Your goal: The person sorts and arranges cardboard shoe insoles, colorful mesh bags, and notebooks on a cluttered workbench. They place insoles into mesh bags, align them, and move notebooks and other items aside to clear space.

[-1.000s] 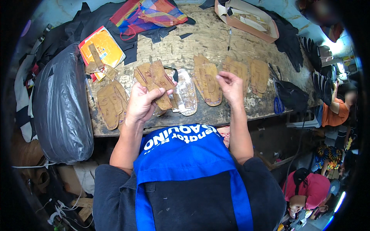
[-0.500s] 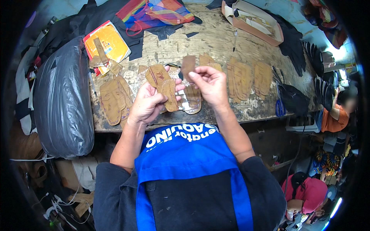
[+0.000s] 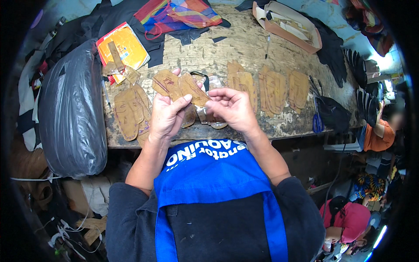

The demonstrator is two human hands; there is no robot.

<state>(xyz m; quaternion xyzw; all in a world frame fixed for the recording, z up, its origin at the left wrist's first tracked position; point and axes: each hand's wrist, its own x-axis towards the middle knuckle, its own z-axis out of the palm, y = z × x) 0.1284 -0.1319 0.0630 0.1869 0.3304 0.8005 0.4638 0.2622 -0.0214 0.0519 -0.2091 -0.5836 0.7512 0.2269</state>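
My left hand (image 3: 167, 114) is closed on two or more flat brown template pieces (image 3: 168, 84) with rounded ends and dark pen marks, its thumb pressing on top. One overlapping brown piece (image 3: 192, 88) slants toward my right hand (image 3: 234, 109). That hand's thumb and fingers are pinched at the slanting piece's right end. Whether a further small piece sits between its fingers is hidden. Under and behind my hands, more brown pieces (image 3: 219, 122) lie on the wooden table (image 3: 244, 35), partly covered, beside a black curved item (image 3: 201, 77).
Brown piece stacks lie left (image 3: 126, 115) and right (image 3: 274, 91). A black plastic-wrapped bundle (image 3: 72, 109) stands at the left edge. Further back are an orange book (image 3: 131, 46), checkered cloth (image 3: 174, 17), and open box (image 3: 312, 46). Blue-handled scissors (image 3: 317, 123) lie right. Other people are at far right.
My right hand has moved down and left to the pieces in my left hand. The dark brown piece it held up no longer shows separately. The left-hand pieces are now tilted and fanned.
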